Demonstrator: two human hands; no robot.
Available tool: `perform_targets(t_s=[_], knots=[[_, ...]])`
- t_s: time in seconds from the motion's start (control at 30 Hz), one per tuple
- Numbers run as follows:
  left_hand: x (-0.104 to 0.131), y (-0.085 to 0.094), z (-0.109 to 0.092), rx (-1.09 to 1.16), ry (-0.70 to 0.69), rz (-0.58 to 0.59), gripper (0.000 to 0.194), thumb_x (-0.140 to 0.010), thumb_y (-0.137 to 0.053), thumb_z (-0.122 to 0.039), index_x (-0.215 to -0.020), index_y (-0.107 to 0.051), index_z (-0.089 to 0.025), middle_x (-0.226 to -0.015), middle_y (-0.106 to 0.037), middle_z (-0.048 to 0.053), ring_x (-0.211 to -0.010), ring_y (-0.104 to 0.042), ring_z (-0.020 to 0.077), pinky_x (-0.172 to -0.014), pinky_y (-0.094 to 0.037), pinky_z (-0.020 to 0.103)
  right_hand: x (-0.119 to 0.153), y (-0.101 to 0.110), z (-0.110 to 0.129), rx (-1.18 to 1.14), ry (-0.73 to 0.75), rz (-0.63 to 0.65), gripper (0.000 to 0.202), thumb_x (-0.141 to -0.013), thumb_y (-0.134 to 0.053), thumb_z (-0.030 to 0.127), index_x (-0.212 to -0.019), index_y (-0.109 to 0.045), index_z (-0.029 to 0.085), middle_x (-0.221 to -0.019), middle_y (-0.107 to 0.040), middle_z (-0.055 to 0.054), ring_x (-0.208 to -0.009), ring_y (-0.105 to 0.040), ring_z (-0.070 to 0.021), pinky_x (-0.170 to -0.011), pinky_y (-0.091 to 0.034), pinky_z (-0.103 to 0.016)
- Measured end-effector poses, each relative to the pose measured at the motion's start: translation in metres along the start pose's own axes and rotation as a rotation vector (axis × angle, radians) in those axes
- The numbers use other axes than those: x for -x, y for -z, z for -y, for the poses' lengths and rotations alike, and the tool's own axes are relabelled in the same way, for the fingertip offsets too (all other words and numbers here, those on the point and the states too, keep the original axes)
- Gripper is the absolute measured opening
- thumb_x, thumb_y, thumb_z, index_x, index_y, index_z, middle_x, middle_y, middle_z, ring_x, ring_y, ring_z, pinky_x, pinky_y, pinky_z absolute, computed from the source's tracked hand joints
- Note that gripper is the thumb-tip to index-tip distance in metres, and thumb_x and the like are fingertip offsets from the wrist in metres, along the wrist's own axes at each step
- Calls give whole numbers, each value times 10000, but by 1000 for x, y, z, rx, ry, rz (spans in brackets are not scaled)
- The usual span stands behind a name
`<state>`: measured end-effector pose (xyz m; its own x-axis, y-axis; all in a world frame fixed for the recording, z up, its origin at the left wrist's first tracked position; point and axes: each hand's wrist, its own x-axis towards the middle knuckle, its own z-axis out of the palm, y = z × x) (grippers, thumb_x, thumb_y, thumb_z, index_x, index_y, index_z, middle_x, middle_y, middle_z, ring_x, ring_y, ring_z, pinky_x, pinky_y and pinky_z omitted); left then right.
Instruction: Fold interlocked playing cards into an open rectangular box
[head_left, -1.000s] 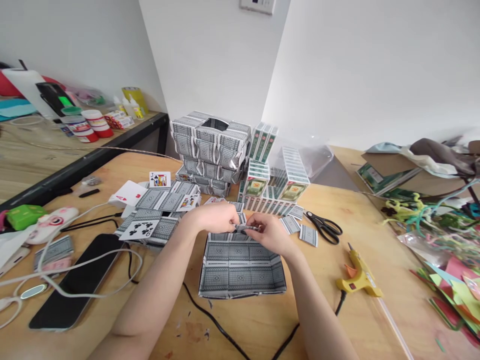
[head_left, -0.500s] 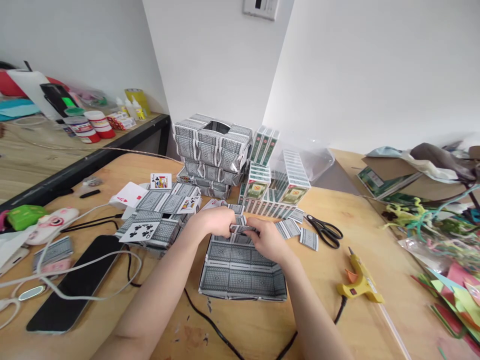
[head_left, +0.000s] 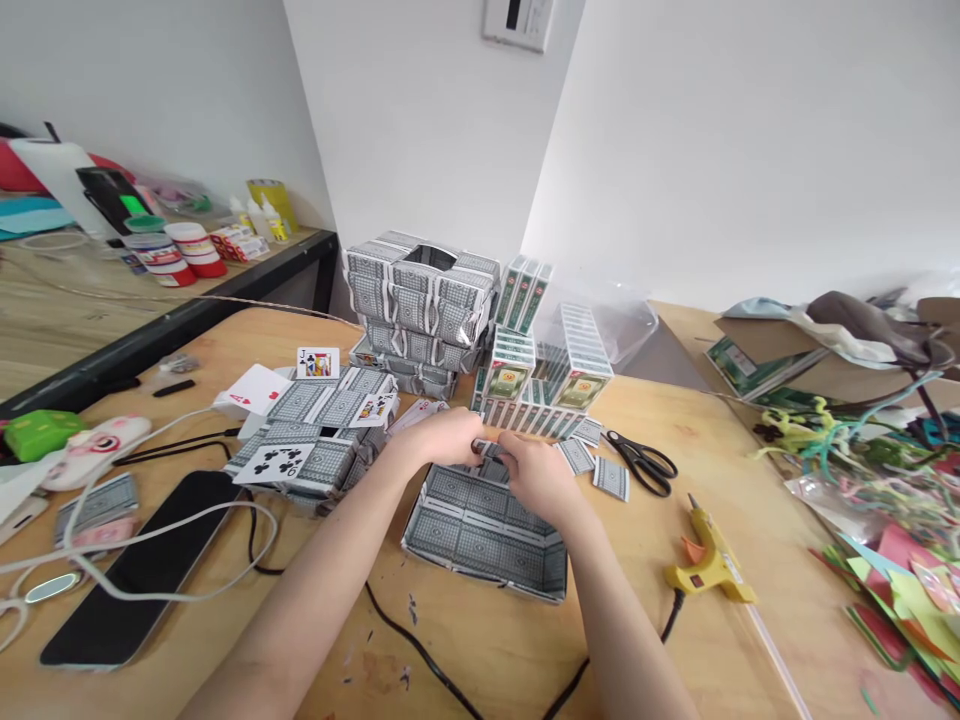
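We have both hands out over the pale wooden counter [head_left: 739, 440], brought close together at the far edge of an open, shallow rectangular tray [head_left: 465, 540] covered in grey-patterned playing cards. The tray sits between our forearms, slightly askew, its inside facing up. Our left hand [head_left: 448, 437] is curled, its fingertips drawn together at the tray's far side; our right hand [head_left: 541, 475] is bent inward just beside it, thumb and fingers nearly closed. The fingers cover the spot, so we cannot tell whether either hand grips the wall itself or a small piece of card.

Behind our hands we see a stack of grey card-covered boxes [head_left: 409, 300], the top one with a dark opening, and next to it green-and-white card packs [head_left: 512, 372] piled in rows. On our left lies a flat grey card-covered piece [head_left: 330, 405] with a few face-up cards on it, near a black smartphone [head_left: 142, 570] crossed by a white cable [head_left: 172, 597]. To our right are small cut card pieces [head_left: 611, 479], black-handled scissors [head_left: 642, 463] and a yellow glue gun [head_left: 709, 570].
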<state>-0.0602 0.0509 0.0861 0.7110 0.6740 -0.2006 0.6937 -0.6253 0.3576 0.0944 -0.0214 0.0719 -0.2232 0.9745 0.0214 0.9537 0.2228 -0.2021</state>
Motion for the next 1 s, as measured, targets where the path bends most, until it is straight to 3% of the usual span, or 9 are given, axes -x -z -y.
perform_targets(t_s=[0.2, 0.5, 0.73, 0.87, 1.0], knots=[[-1, -1, -1, 4, -54, 7, 62, -623, -573, -240, -620, -620, -200, -588, -600, -3, -546, -534, 135, -489, -325, 213, 1, 0, 4, 63, -6, -1, 142, -786, -408, 129, -791, -521, 214, -741, -629, -35, -637, -563, -173, -493, -185, -262], [-3, -5, 0, 68, -36, 13, 76, -599, -594, -219, -642, -652, -193, -648, -645, 30, -580, -558, 149, -538, -364, 225, 1, -1, 13, 87, -54, 37, 246, -708, -437, 96, -894, -538, 221, -821, -639, -59, -658, -572, -193, -509, -228, -261], [0, -3, -2, 74, 9, 35, 105, -600, -582, -225, -659, -664, -195, -601, -626, 19, -547, -535, 143, -513, -346, 223, 4, 5, 1, -100, 13, 60, 201, -788, -382, 102, -851, -555, 183, -768, -628, -61, -676, -559, -174, -534, -282, -244], [8, 2, -7, 0, 28, 26, 120, -619, -555, -203, -667, -664, -218, -547, -594, 0, -522, -520, 138, -470, -293, 216, 10, 21, -9, -260, 74, -47, 233, -806, -395, 110, -781, -609, 197, -800, -647, -49, -805, -563, -180, -667, -363, -248], [23, 0, -7, 47, 78, -35, 142, -682, -534, -247, -732, -665, -221, -622, -631, 16, -581, -558, 151, -495, -314, 213, 14, 21, -12, -481, 69, -179, 256, -800, -420, 123, -889, -637, 225, -907, -664, -26, -847, -586, -168, -744, -413, -266]])
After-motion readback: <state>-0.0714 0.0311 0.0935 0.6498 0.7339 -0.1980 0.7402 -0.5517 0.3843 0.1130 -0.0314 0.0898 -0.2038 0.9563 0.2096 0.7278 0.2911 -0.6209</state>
